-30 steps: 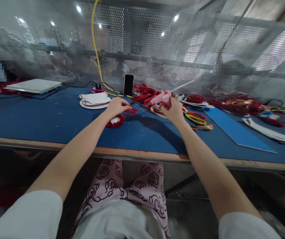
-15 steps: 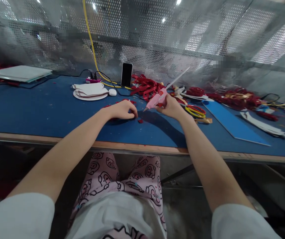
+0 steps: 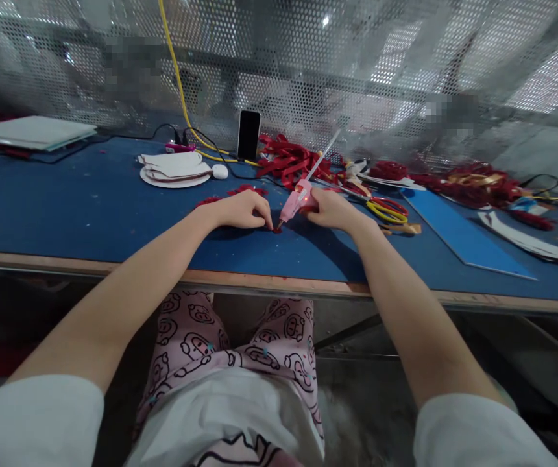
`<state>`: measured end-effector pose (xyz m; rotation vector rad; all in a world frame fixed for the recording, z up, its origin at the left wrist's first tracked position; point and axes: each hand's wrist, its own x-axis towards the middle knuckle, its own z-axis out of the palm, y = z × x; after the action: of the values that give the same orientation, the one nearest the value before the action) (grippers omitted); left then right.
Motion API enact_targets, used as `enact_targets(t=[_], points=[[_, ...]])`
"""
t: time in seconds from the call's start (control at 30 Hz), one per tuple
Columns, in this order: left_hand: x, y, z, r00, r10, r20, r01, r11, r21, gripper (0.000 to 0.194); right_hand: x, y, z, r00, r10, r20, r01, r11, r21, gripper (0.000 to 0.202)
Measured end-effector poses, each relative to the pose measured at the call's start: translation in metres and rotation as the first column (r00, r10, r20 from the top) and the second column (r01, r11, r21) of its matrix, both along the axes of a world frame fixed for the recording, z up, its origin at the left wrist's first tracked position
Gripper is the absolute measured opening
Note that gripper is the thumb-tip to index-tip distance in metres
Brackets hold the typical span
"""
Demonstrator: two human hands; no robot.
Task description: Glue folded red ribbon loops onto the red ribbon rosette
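My right hand (image 3: 333,209) grips a pink hot glue gun (image 3: 294,200) with a glue stick poking out of its back, and the nozzle points down-left at a small red piece (image 3: 277,229) on the blue table (image 3: 89,207). My left hand (image 3: 242,211) lies curled, palm down, on the table just left of the nozzle, its fingertips at that red piece. Whatever else sits beneath this hand is hidden. More red bits (image 3: 247,190) lie just beyond it.
A phone (image 3: 248,134) stands upright at the back by a yellow cable (image 3: 176,71). White paper plates (image 3: 174,170), a red ribbon heap (image 3: 291,162), scissors (image 3: 385,209), a blue sheet (image 3: 459,237) and red trimmings (image 3: 473,185) spread across the table. A mesh screen (image 3: 357,71) backs it.
My right hand has lowered the glue gun and brought its nozzle leftward down to the table. My left hand has drawn slightly nearer and now covers the red round piece seen a second ago.
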<state>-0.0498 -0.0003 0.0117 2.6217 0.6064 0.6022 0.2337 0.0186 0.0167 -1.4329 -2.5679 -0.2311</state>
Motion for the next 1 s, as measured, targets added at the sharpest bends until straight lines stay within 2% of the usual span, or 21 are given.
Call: enact_targets(t=[1.0], points=[[0.001, -0.0005, -0.0004, 1.0, 0.025, -0.013, -0.025, 0.999, -0.02, 0.034, -0.0017, -0.0003, -0.0005, 0.998, -0.004, 0.066, 0.0, 0.998, 0.065, 0.04]])
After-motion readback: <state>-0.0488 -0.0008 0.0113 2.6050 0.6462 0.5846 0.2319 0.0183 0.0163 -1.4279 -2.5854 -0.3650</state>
